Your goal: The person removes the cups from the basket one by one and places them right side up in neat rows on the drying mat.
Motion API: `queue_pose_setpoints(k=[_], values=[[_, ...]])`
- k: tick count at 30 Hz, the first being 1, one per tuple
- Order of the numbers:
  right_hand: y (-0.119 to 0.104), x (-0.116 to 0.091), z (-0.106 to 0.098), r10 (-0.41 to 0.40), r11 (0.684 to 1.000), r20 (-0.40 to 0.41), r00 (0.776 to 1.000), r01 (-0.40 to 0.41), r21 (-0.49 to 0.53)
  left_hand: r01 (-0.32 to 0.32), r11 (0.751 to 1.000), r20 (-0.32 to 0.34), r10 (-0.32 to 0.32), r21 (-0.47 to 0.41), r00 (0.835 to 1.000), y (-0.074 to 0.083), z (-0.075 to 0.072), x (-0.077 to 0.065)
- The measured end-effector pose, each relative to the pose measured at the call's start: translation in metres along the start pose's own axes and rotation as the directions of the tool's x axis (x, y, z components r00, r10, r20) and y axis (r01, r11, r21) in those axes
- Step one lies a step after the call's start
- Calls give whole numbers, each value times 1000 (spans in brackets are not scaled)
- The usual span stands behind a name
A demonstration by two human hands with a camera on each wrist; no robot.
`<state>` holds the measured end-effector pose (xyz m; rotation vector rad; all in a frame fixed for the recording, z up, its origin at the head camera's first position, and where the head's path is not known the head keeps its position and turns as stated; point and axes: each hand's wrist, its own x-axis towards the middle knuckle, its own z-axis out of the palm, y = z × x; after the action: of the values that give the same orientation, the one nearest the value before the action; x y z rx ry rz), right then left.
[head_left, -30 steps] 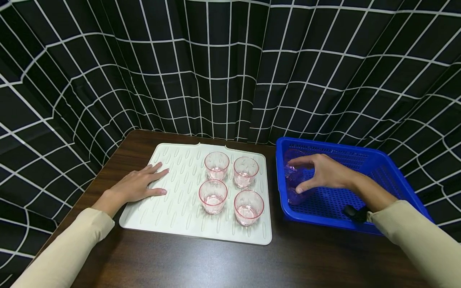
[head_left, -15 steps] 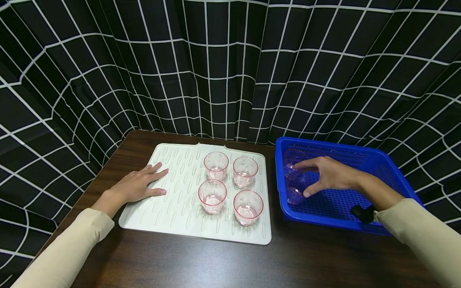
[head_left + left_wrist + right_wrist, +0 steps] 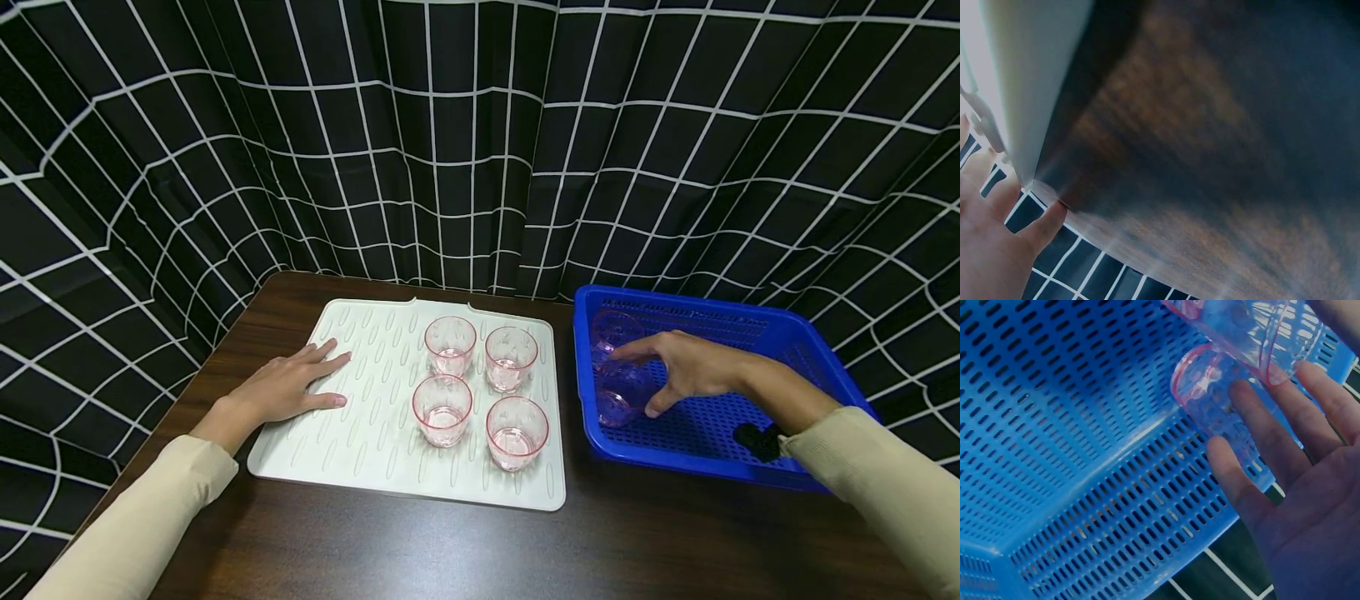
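My left hand (image 3: pixel 288 387) lies with fingers spread on the left edge of a white ribbed drying mat (image 3: pixel 375 442). In the blue basket (image 3: pixel 697 471), my right hand (image 3: pixel 690 364) hovers with its thumb apart from its fingers. Just left of it, a near pink glass (image 3: pixel 615 407) and a far pink glass (image 3: pixel 613 325) lie along the basket's left wall. In the right wrist view the extended fingers (image 3: pixel 1272 434) overlap both glasses; contact cannot be told. The right thumb is out of that view.
Several pink-rimmed glasses stand upright on the mat's right half, including a front right glass (image 3: pixel 517 433) and a back left glass (image 3: pixel 451 346). Dark wooden table (image 3: pixel 337 542) lies under everything. A black curtain (image 3: pixel 465 150) with white grid lines hangs behind.
My right hand has shifted slightly to the right inside the basket, and its thumb now stands farther from the near glass. The left hand and the glasses on the mat stay put.
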<state>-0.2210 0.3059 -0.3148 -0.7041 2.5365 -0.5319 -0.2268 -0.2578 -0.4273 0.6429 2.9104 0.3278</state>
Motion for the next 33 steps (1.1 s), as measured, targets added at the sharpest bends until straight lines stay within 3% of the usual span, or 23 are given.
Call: queue_pose_setpoints(k=[15,24,33], values=[[7,-3,5,-23,996,-12,1000,24,82,-3,1000,-1,3,7,1000,0,2,1],[-1,-9,-7,-10,997,-115,993,19,78,-5,1000,-2,5,3,1000,0,1,1],[-13,-10,-22,-5,1000,-230,973,12,28,-14,1000,-10,14,2,1000,0,2,0]])
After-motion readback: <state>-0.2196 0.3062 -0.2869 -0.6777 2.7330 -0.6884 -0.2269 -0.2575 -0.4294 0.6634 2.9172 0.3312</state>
